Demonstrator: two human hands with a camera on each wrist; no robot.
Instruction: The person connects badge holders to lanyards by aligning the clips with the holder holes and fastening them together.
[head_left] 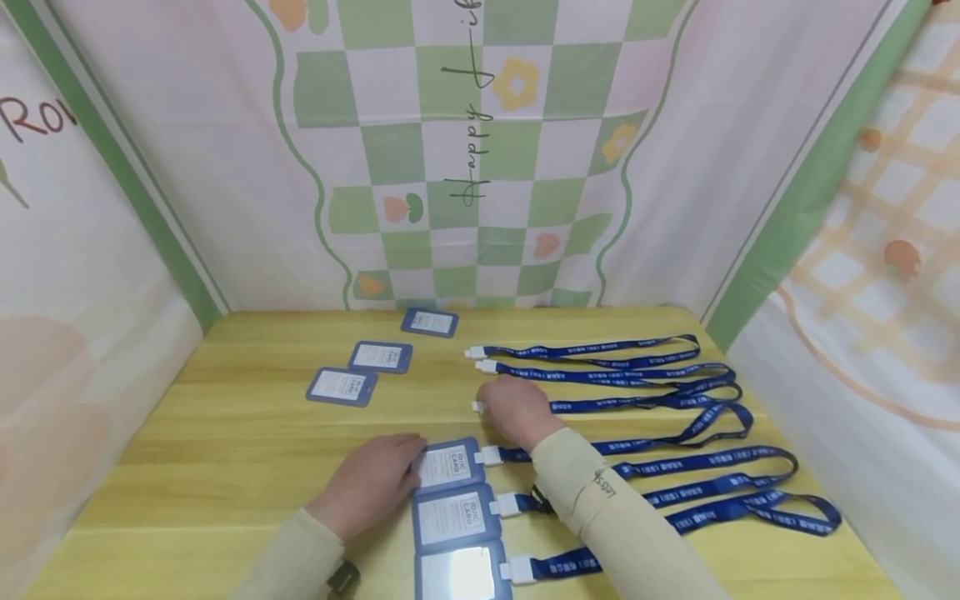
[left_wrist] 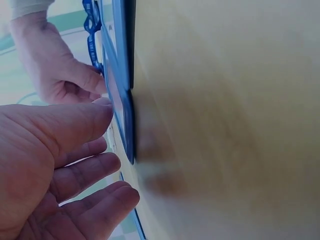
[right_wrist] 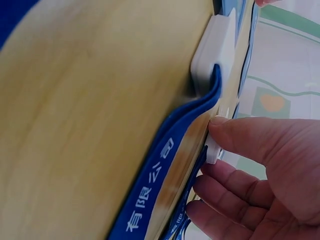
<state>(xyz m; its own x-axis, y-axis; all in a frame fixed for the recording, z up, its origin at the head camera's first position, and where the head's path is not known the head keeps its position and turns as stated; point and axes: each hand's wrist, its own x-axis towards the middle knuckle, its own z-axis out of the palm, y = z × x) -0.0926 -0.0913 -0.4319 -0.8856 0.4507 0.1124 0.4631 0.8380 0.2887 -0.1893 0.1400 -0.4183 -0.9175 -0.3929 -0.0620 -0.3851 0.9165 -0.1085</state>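
Observation:
My right hand (head_left: 517,410) pinches the white clip (right_wrist: 212,151) of a blue lanyard (head_left: 600,405) between thumb and fingers. At the left edge of a blue-framed card holder (head_left: 448,464) rests my left hand (head_left: 369,485), its fingers loosely bent. In the left wrist view the thumb touches or almost touches that card holder (left_wrist: 125,117); the hand does not grip it. This holder joins a white clip (head_left: 490,455) on its own lanyard. Below it lie a second card holder (head_left: 453,518) and a third (head_left: 463,575), both attached to lanyards.
Three loose card holders lie farther back: one at left (head_left: 342,387), one beside it (head_left: 381,357) and one near the back edge (head_left: 430,322). Two more lanyards, an upper one (head_left: 585,348) and a lower one (head_left: 600,375), lie beyond my right hand. Printed curtains (head_left: 480,150) surround the wooden table (head_left: 225,433).

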